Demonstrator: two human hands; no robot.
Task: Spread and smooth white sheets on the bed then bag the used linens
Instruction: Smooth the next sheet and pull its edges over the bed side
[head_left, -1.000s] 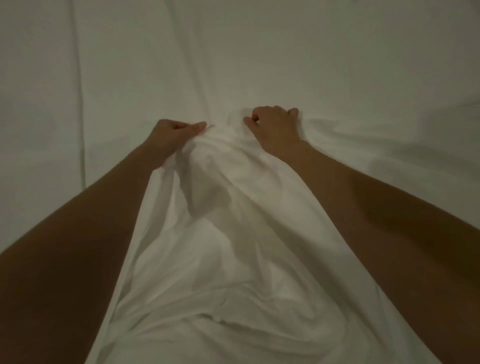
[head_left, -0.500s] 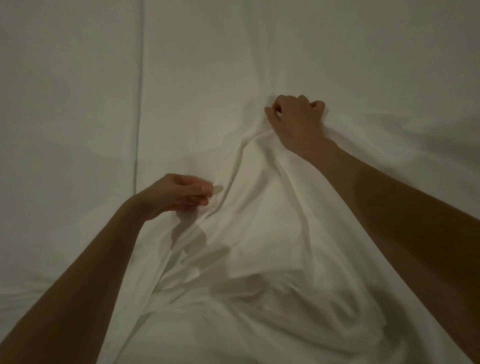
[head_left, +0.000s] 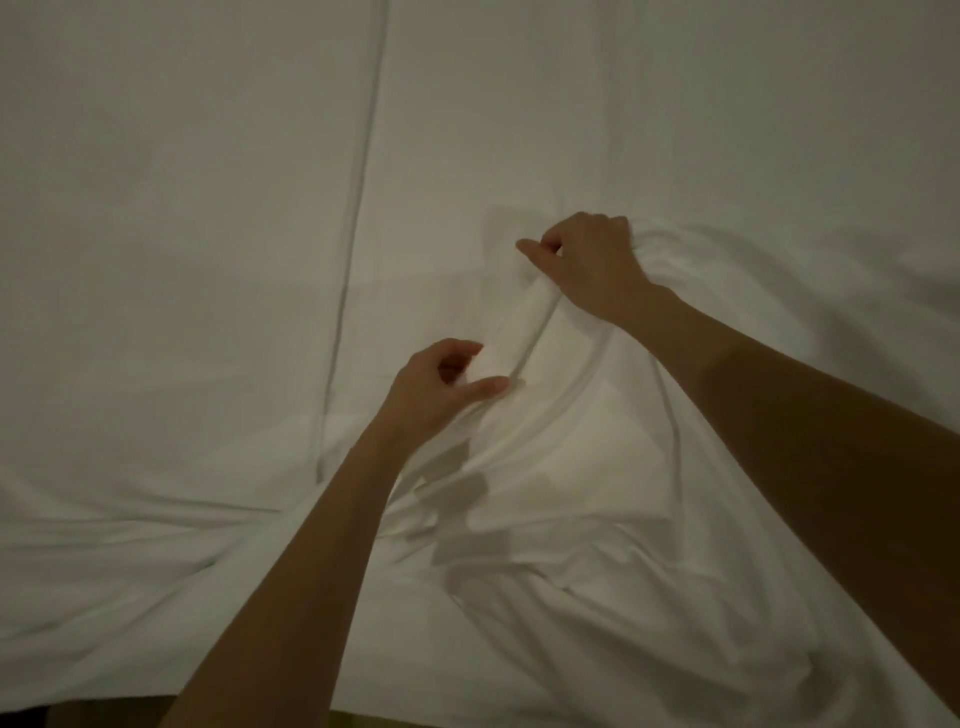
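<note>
1. White cotton-like sheet (head_left: 597, 467) fills nearly my whole view, dim and greyish under low light; it lies over the bed, bunched into a raised mound between and below the two hands.
2. Right hand (head_left: 592, 265): I see its fingers curled into a fistful of the sheet at the top of the mound, knuckles up, thumb pointing out to the left. Folds radiate from that grip down toward the wrist and out to its right.
3. Left hand (head_left: 441, 389): lower and to the left of the right one, well apart from it. Thumb and forefinger are bent toward each other over a ridge of cloth; I cannot tell whether they actually pinch it.
4. One long crease (head_left: 358, 208) runs straight away from me, left of the left hand.
5. Beyond both hands I note the sheet lying flat and smooth.
6. Below the left forearm, wrinkles sweep sideways across the cloth toward the near edge of the bed.
</note>
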